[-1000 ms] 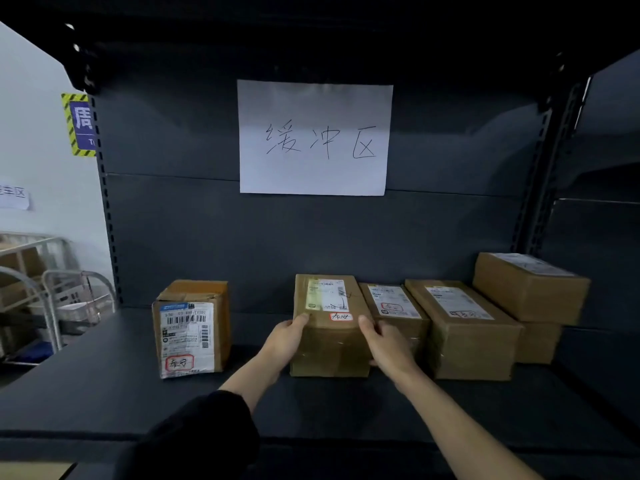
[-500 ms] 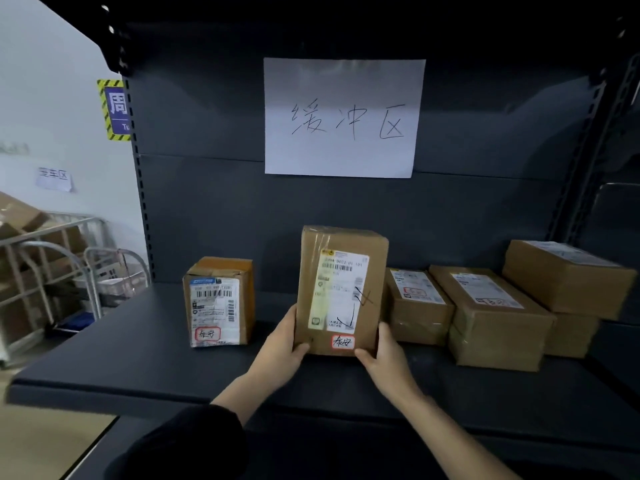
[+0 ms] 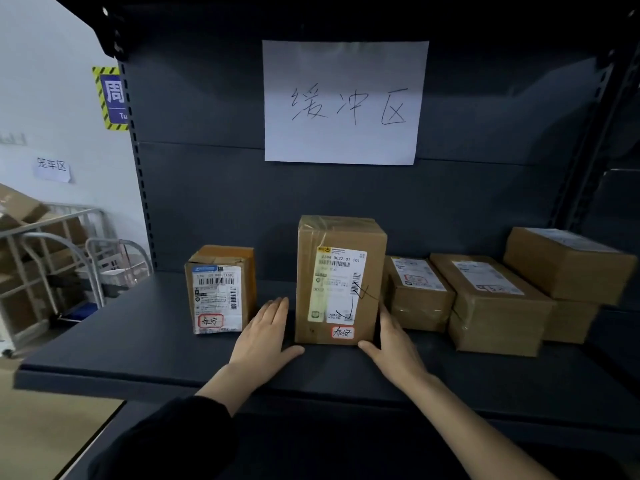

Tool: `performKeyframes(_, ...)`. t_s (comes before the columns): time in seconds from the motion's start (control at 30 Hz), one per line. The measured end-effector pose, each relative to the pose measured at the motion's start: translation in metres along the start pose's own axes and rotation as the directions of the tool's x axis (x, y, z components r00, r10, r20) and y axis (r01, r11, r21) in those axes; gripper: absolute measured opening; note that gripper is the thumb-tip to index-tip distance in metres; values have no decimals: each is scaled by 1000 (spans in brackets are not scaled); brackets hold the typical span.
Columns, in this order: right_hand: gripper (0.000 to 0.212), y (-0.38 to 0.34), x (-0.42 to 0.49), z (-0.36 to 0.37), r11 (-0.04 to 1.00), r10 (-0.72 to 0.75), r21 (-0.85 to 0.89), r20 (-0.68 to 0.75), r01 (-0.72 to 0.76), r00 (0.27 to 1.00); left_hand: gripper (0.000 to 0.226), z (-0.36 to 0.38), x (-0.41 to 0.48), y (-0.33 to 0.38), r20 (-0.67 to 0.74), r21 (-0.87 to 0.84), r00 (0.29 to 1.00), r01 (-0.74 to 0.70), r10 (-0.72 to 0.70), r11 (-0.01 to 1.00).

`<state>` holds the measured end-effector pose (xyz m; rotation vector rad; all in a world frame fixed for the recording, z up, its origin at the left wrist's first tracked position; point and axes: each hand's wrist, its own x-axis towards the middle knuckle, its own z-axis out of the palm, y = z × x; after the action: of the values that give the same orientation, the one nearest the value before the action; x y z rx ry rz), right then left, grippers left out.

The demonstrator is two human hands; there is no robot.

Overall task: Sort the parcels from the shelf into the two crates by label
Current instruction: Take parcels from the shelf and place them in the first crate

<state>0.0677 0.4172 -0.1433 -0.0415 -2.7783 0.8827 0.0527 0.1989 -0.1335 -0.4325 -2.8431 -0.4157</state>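
A tall brown parcel [image 3: 341, 282] stands upright on the dark shelf [image 3: 138, 344], its white shipping label and a small red-framed handwritten sticker facing me. My left hand [image 3: 266, 334] lies flat just left of it, fingers straight, a narrow gap to the box, thumb at its lower left corner. My right hand [image 3: 394, 348] lies along the box's right side with straight fingers, thumb at the lower right corner. A smaller parcel [image 3: 218, 292] with a similar sticker stands to the left. No crates are in view.
Right of the tall parcel lie a small parcel [image 3: 415, 292], a larger one [image 3: 495, 306] and one [image 3: 568, 265] stacked on another at the far right. A handwritten paper sign [image 3: 344, 102] hangs on the back panel. Metal cage carts [image 3: 52, 258] stand at the left.
The parcel, lying flat a second ago, was tipped up onto its end with the label towards me. My fingers have since straightened and my left hand has drawn slightly away from its side.
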Motion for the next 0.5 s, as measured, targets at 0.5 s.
performKeyframes(0.5, 77, -45, 33, 33, 951, -133, 285, 28, 120, 991, 61, -34, -45, -86, -238, 82, 971, 31, -11, 996)
